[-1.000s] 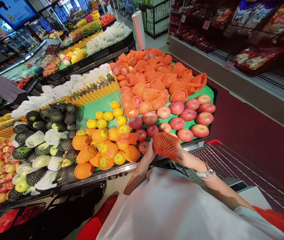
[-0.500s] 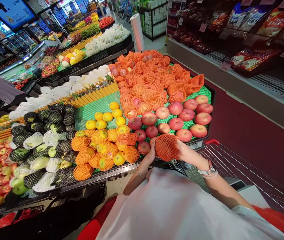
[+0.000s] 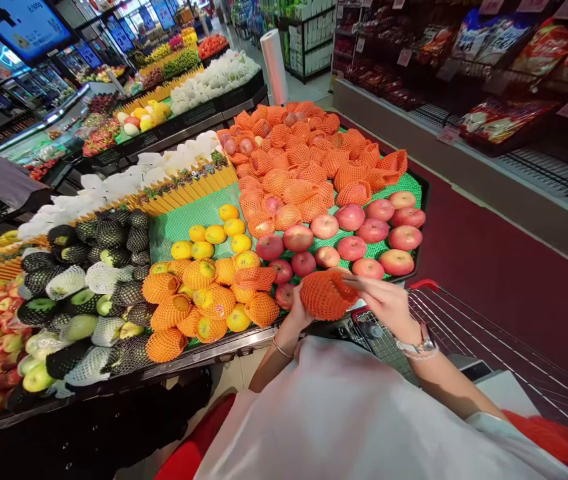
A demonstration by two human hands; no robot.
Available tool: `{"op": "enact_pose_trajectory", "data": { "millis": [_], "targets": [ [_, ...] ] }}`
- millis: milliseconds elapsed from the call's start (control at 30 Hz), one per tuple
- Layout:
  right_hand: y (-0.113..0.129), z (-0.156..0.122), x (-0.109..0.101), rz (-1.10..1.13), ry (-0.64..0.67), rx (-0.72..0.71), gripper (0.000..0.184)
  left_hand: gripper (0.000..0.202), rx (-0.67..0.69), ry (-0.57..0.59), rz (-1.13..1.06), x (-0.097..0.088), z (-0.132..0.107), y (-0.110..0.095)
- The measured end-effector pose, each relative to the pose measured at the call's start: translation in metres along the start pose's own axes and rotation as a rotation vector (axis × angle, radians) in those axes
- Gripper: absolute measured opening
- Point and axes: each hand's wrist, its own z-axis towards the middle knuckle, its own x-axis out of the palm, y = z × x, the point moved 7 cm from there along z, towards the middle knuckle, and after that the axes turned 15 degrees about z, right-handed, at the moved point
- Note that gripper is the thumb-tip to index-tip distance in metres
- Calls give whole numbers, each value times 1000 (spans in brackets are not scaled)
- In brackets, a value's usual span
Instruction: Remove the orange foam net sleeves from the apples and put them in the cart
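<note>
At the green-matted apple stand [image 3: 184,220], the left hand [image 3: 298,310] cups netted fruit [image 3: 325,295].

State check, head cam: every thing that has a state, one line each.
Left hand: cupping the netted fruit from its left side.
Right hand: fingertips at the fruit's top right edge; grip unclear.
Netted fruit: held over the display's front edge, wrapped in orange mesh.
Apples: bare, lying on the green mat.
Yellow fruit: back ones bare, front ones netted.
Bag roll: upright.
</note>
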Motion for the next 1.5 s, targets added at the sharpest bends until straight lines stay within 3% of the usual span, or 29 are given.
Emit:
{"op": "enact_pose_trajectory", "data": {
  "millis": [100,200,267,333,367,433,500,567,633,733,767,833,967,1133,1267,1367,1500],
  "targets": [
    [10,3,-20,-47,-135,-55,25,35,42,-5,17,2,-6,-14],
    [-3,1,-18,101,-146,15,34,38,44,8,39,5,-10,-23],
    [-25,-7,-3,370,-175,135,68,45,32,42,75,8,-11,-25],
    [-55,-19,21,699,-251,348,99,58,-15,127,164,15,-12,-22],
    [-70,-26,36,828,-301,476,101,66,-47,185,232,19,-12,-19],
    [-88,-36,60,967,-401,665,85,81,-91,290,380,27,-12,-14],
    [-89,-37,73,1008,-457,717,81,89,-92,367,519,33,-13,-13],
    [-80,-32,77,1097,-488,719,91,90,-77,430,654,37,-16,-13],
    [-71,-27,76,1232,-537,770,90,76,81,329,768,36,-18,-26],
    [-66,-25,73,1335,-629,841,72,45,498,-45,847,29,-32,-58],
    [-67,-25,72,1325,-661,830,71,37,597,-116,857,30,-39,-64],
    [-71,-25,70,1269,-729,776,72,28,647,-110,833,37,-45,-65],
    [-75,-32,70,1097,-824,700,68,34,467,28,544,44,-40,-58],
    [-72,-37,72,978,-792,702,66,40,245,199,227,51,-39,-56],
    [-78,-42,68,924,-839,696,71,39,251,196,255,48,-41,-61],
    [-84,-46,69,900,-860,707,73,49,160,249,276,48,-37,-53],
    [-87,-52,71,877,-884,731,68,59,65,220,307,44,-29,-43]
  ]
}}
